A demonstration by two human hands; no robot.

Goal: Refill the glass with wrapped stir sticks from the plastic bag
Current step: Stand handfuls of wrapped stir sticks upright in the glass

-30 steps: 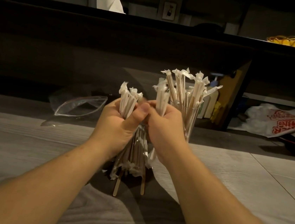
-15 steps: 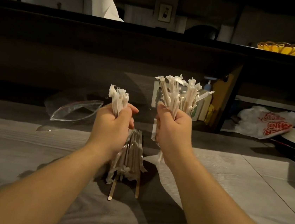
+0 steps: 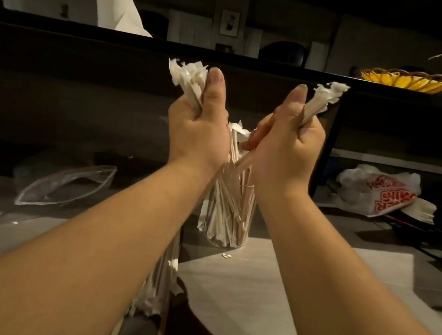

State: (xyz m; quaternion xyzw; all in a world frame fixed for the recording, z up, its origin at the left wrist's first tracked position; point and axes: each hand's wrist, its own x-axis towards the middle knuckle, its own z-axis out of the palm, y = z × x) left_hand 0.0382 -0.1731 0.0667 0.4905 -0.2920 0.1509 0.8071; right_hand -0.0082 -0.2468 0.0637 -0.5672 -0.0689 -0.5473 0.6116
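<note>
Seen from the head camera, a person raises both hands above a grey wood-grain tabletop point(image 3: 268, 296). The left hand point(image 3: 197, 134) has its fingers clamped on a bundle of wrapped stir sticks point(image 3: 188, 78), whose paper ends fan out above the thumb. The right hand point(image 3: 285, 150) has its fingers closed around a smaller bundle point(image 3: 324, 96) that tilts to the right. Between and beyond the wrists, a clear glass point(image 3: 229, 218) stands upright on the tabletop, already crowded with wrapped sticks. More sticks point(image 3: 160, 279) hang below the left forearm. The open plastic bag point(image 3: 66, 185) lies at far left. A paper towel roll point(image 3: 116, 9) and a yellow bowl point(image 3: 409, 80) sit on the dark shelf behind.
</note>
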